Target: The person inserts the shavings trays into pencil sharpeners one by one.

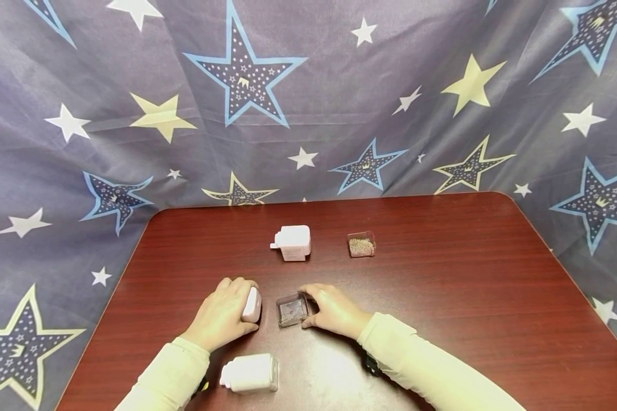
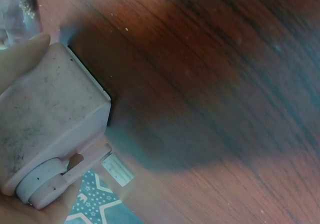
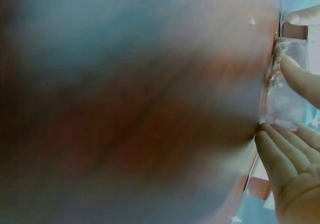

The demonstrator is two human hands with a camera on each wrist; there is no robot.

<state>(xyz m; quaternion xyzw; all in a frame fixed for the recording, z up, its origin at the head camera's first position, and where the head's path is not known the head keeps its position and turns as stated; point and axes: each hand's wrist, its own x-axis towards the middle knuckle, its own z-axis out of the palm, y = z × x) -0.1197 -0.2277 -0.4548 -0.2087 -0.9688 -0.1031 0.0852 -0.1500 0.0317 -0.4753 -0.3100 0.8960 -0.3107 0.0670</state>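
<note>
In the head view, my left hand point(image 1: 225, 314) grips a pale hand-crank pencil sharpener point(image 1: 252, 305). The left wrist view shows the sharpener's boxy body point(image 2: 55, 108) with its crank point(image 2: 82, 179) pointing toward the lower right, the thumb point(image 2: 25, 58) along one side. Just right of it, my right hand point(image 1: 334, 311) holds the right side of a clear drawer point(image 1: 291, 311), thumb on the near side and fingers on the far side. A few pale crumbs lie in that drawer; up close, the right wrist view has the drawer point(image 3: 287, 96) between thumb and fingers.
A second white sharpener point(image 1: 294, 242) stands farther back. To its right sits another clear drawer point(image 1: 361, 245) with pale shavings in it. A third white sharpener point(image 1: 251, 374) lies close to the left forearm. Behind the brown table point(image 1: 442, 274) hangs a star-patterned cloth point(image 1: 308, 103).
</note>
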